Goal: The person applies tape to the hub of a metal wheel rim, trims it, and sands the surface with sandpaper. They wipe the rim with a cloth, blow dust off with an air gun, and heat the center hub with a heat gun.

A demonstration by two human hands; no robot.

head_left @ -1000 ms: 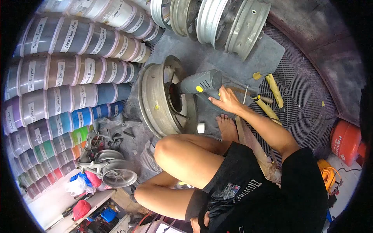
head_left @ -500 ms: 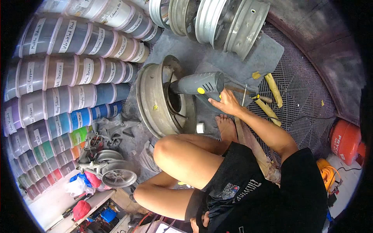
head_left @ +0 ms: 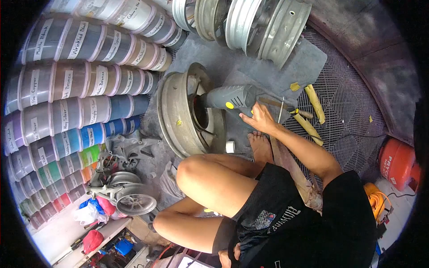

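My right hand (head_left: pixel 260 119) is closed around the handle of a grey heat gun (head_left: pixel 228 97) with a yellow dot and vent slots on its body. Its front end reaches into the centre opening of a worn metal wheel rim (head_left: pixel 175 117), which stands on edge on a grey cloth; the very tip is hidden inside. Down at the bottom, my left hand (head_left: pixel 229 257) lies by the shorts between my legs, with most of its fingers hidden. A small white cylinder (head_left: pixel 230 147) sits beside the rim, near my bare foot.
Several rims (head_left: pixel 283 33) stand at the top. Labelled tubs (head_left: pixel 80 40) line the left. Yellow rolled pieces (head_left: pixel 315 105) and a hammer-like tool (head_left: pixel 300 112) lie on the floor grating. An orange-red tank (head_left: pixel 397 163) stands right; smaller wheels (head_left: pixel 136 198) lie lower left.
The heat gun has shifted very slightly left and down with my right hand. The rim and my left hand look unmoved.
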